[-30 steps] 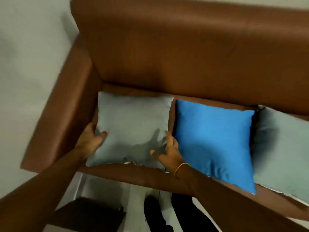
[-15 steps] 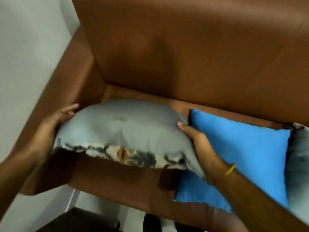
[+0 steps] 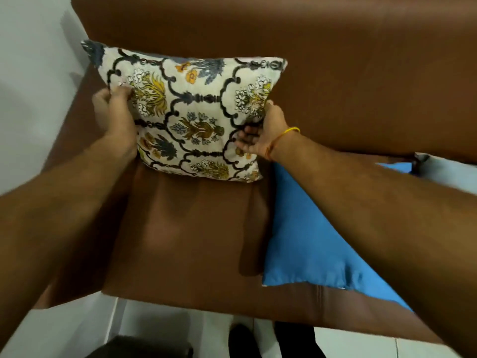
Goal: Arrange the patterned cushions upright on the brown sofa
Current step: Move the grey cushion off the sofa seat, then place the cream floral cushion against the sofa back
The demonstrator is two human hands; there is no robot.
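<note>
Brown sofa (image 3: 361,73) has one patterned cushion (image 3: 191,112) upright at 11 o'clock, left hand (image 3: 113,109) and right hand (image 3: 260,135) grip clamped on its sides; blue cushion (image 3: 309,228) at 4 o'clock lies flat, undone

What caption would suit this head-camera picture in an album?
Both hands, left and right, stand a patterned cushion upright against the brown sofa, beside a flat blue cushion.
</note>
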